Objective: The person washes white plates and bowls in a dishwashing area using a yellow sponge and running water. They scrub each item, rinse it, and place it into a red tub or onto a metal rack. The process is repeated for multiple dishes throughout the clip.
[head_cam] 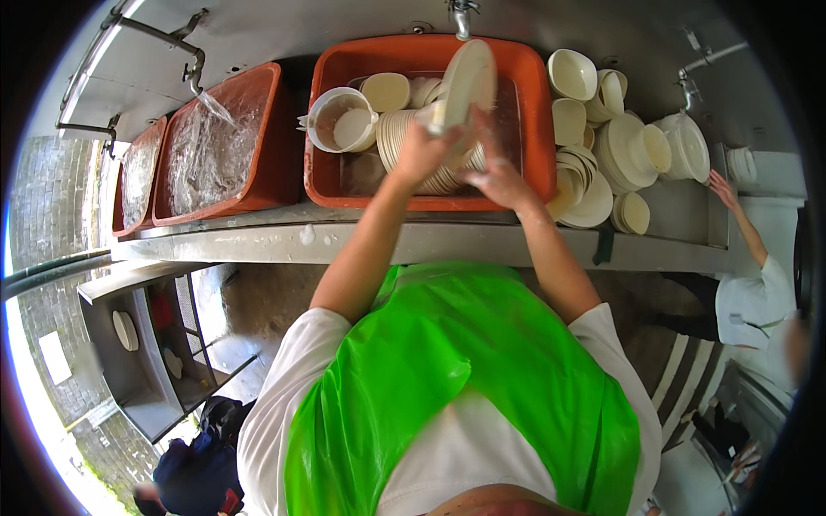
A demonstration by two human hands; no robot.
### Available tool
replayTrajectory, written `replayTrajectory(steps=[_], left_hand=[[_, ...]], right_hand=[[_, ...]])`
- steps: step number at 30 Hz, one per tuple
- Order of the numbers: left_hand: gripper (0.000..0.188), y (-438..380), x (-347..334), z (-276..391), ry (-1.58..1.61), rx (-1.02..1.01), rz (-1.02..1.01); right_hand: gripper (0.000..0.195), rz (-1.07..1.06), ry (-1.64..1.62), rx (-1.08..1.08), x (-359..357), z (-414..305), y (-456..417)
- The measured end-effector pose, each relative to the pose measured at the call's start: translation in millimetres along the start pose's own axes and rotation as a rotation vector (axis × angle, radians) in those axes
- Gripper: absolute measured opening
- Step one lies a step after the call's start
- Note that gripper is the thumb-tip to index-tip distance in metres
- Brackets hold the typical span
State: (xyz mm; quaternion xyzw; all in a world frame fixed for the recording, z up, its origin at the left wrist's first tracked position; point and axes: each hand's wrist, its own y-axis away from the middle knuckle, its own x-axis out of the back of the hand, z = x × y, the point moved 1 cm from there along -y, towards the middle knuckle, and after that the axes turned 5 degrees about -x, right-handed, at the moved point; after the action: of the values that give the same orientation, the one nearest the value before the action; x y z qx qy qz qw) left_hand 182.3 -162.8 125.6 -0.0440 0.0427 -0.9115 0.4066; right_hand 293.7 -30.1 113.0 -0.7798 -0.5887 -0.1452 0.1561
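Over an orange plastic tub point(539, 129), a pale round plate point(473, 80) is held up on edge, blurred by motion. My left hand point(429, 151) is closed at the plate's lower left side, with a small whitish thing at its fingers that I cannot make out. Just right of it my right hand point(493, 168) has its fingers apart, close to or touching the plate's lower edge; which of the two is unclear. Below both hands a long row of stacked plates point(397, 138) lies in the tub. A white plastic pitcher point(341, 120) and a cream bowl point(386, 91) are at its left.
Piled bowls point(572, 74) and plates point(619, 155) stand right of the tub on the metal counter point(452, 242). A tap point(195, 74) runs into a water-filled orange tub point(274, 129) at left. Another tap point(462, 19) is above the middle tub. Another person's hand point(723, 189) reaches in at far right.
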Motion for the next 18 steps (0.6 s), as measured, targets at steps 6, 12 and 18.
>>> replayTrajectory(steps=[6,12,18], left_hand=[[0.045,6,97,-4,0.029,-0.004,0.329],[0.024,1,6,45,-0.641,-0.231,0.174],[0.046,19,18,23,-0.227,-0.456,0.037]], right_hand=[[0.063,-0.162,-1.229,-0.460,27,10,26],[0.043,-0.312,-1.125,-0.458,-30,-2,28],[0.048,-0.165,-1.252,-0.368,0,-12,22]])
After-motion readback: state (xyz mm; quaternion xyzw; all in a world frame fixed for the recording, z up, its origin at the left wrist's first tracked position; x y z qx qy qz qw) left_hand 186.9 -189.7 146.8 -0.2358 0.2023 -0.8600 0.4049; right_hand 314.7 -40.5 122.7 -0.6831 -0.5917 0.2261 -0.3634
